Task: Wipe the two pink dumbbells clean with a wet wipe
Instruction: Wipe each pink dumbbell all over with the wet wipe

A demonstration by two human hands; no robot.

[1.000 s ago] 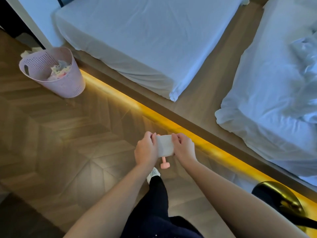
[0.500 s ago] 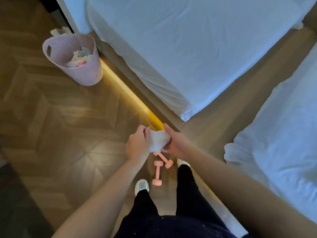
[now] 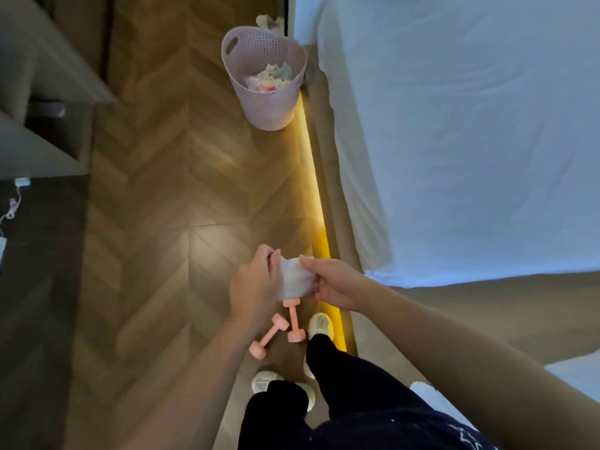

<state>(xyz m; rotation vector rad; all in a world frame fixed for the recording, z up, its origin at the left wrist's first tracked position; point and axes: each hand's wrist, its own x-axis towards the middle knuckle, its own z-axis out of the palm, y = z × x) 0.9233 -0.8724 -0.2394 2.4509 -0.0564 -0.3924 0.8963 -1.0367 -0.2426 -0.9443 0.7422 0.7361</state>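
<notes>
Head view: at the far left, a dark shelf unit (image 3: 48,125) is seen, with a white cable (image 3: 12,206) lying below it. A herringbone wooden floor (image 3: 162,222) fills the middle. At the floor's far edge, just beside the bed base, a pink perforated basket (image 3: 266,115) is stood upright; crumpled white tissues (image 3: 271,77) with a trace of pink are held in it, and more crumpled paper (image 3: 269,22) is seen behind its rim.

Lower down, a white wet wipe (image 3: 297,279) is held above the floor between both hands. Its left edge is pinched by the left hand (image 3: 256,284), and its right side is gripped by the curled fingers of the right hand (image 3: 334,287).

Below the hands, the two pink dumbbells are left lying on the floor near its right edge: a tilted dumbbell (image 3: 268,335) and, just beside it, a near-upright-lying dumbbell (image 3: 293,319), partly hidden by the wipe. White slippers (image 3: 319,324) are seen next to them. A yellow light strip (image 3: 315,177) is run along the floor's right edge, and a bed with a white sheet (image 3: 470,141) is at the right.
</notes>
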